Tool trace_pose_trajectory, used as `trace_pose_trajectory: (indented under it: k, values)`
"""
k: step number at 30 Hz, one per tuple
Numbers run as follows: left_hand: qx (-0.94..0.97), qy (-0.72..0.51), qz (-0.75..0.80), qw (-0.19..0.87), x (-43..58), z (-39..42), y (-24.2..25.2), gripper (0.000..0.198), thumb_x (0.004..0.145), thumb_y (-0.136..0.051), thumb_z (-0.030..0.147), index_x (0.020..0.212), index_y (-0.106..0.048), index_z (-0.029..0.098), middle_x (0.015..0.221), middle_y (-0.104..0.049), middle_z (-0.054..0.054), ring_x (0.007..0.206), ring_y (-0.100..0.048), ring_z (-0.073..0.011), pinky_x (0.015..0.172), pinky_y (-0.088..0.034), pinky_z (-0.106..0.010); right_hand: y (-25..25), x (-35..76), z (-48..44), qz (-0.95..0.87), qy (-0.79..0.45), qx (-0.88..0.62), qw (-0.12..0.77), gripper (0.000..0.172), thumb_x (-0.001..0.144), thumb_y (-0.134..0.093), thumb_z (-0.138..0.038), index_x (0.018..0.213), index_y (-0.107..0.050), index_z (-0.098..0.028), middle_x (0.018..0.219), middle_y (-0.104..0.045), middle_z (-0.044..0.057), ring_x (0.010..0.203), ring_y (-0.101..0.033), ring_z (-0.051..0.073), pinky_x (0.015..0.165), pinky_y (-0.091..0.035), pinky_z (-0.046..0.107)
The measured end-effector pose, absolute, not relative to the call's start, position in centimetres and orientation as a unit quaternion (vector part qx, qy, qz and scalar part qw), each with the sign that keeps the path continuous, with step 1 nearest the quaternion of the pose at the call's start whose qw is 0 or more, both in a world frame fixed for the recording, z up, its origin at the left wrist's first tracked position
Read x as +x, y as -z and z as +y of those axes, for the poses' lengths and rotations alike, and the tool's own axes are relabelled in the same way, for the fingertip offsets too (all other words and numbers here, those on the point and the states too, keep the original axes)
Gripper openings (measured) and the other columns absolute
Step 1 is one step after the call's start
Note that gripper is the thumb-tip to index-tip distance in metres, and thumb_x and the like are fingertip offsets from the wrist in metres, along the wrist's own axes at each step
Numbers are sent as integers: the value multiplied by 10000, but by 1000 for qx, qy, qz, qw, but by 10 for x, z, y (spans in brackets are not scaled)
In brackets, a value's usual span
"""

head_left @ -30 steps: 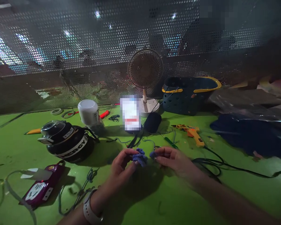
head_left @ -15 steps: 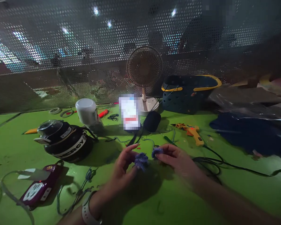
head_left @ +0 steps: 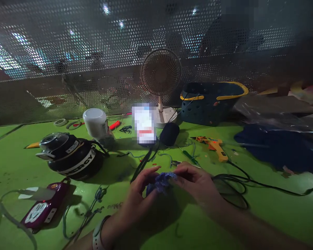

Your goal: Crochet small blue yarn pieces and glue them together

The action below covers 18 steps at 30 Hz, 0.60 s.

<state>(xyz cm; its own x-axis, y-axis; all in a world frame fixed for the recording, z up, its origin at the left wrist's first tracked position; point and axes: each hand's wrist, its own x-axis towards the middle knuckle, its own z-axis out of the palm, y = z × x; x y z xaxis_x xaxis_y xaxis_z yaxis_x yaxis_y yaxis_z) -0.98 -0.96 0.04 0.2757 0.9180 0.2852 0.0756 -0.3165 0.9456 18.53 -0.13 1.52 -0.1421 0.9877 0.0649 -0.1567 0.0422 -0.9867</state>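
Small fuzzy blue-purple pieces (head_left: 165, 180) meet between my two hands above the green table (head_left: 114, 236). My left hand (head_left: 142, 191) has its fingers and thumb closed around the left part. The fingertips of my right hand (head_left: 194, 178) pinch the right side of the pieces. Just beyond the hands lie a green-handled tool (head_left: 190, 156), some loose thread and a metal tool partly hidden by my right hand. A lit phone (head_left: 144, 123) stands past them, beside a dark ball of yarn (head_left: 169, 134).
An orange glue gun (head_left: 216, 147) with a black cord lies at the right. A fan (head_left: 161, 72) and a dark basket (head_left: 206, 107) stand behind. On the left are a black bottle (head_left: 73, 156), a white container (head_left: 95, 122) and a purple power strip (head_left: 45, 206).
My hands have come together. The piece in my right hand has moved left and now touches the one in my left hand. The metal tool shows more.
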Motion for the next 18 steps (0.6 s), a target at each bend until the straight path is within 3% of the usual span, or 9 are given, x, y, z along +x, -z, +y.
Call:
trace_pose_trajectory:
  k: [10, 18]
  values:
    - [674, -459, 394, 425, -11, -10, 2, 450, 819, -624, 130, 1239, -573, 283, 1064, -676, -49, 935, -656, -184, 834, -547, -309, -11, 185, -3, -604, -448, -394, 529, 21, 804, -716, -249, 813, -734, -242, 743, -586, -4, 703, -551, 149, 618, -452, 274]
    - [700, -455, 387, 392, -13, -12, 6, 510, 808, -622, 90, 1263, -566, 314, 1161, -660, -50, 994, -640, -196, 849, -535, -310, -10, 186, -5, -659, -363, -375, 541, 219, 808, -668, -96, 884, -722, -294, 762, -589, -21, 742, -554, 140, 635, -453, 249]
